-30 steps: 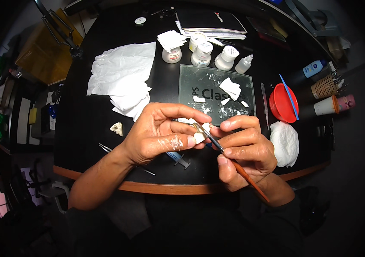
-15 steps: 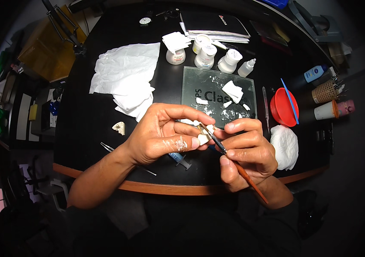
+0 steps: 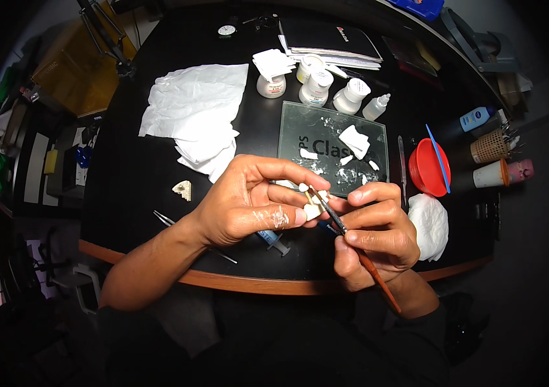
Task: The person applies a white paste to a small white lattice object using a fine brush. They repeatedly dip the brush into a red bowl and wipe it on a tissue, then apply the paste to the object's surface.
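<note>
My left hand [image 3: 239, 203] pinches a small cream-white piece, seemingly part of a dental model [image 3: 313, 211], between thumb and fingers. White smears mark the thumb. In my right hand [image 3: 384, 229] is a thin brush [image 3: 372, 269] with a reddish-brown handle and a dark ferrule, held like a pen. Its tip reaches the piece from the right, close to the left fingertips; the exact contact is too small to tell. Beyond the hands lies a glass slab [image 3: 294, 126] with white powder smears and a folded white tissue [image 3: 354, 140].
White jars [image 3: 315, 88] and a dropper bottle [image 3: 376, 107] line the slab's far side. Paper towels [image 3: 197, 97] lie left, near a toothed model piece [image 3: 182, 189] and tweezers [image 3: 163, 218]. A syringe [image 3: 274, 242] sits under the hands. Right are a red bowl [image 3: 424, 169] and a wadded cloth [image 3: 428, 226].
The whole view has shifted slightly, so the table things appear a little farther right. The brush stands slightly steeper. Both hands keep their holds.
</note>
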`<control>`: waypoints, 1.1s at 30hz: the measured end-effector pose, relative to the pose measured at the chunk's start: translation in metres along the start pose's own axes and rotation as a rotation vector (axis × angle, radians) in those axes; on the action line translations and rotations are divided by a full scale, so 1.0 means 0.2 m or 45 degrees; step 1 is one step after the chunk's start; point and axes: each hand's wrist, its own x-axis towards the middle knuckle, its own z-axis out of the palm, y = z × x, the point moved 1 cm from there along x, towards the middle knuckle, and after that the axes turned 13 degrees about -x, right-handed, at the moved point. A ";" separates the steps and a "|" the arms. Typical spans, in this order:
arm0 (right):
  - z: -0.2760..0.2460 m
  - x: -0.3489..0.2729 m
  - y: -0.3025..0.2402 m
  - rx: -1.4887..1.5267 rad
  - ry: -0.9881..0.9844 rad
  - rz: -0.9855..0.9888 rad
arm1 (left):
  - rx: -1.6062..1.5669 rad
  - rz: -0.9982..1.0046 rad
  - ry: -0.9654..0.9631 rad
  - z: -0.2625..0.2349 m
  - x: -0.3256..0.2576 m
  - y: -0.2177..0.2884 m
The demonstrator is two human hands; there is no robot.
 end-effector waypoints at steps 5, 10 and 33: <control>0.00 0.00 0.00 -0.001 -0.020 -0.004 | -0.017 0.001 -0.014 0.00 -0.01 0.00; 0.00 0.01 0.00 -0.012 -0.026 0.000 | -0.002 0.003 -0.021 0.00 0.00 0.00; 0.00 -0.03 -0.02 0.002 -0.014 -0.140 | 0.039 0.088 -0.162 0.00 0.01 0.00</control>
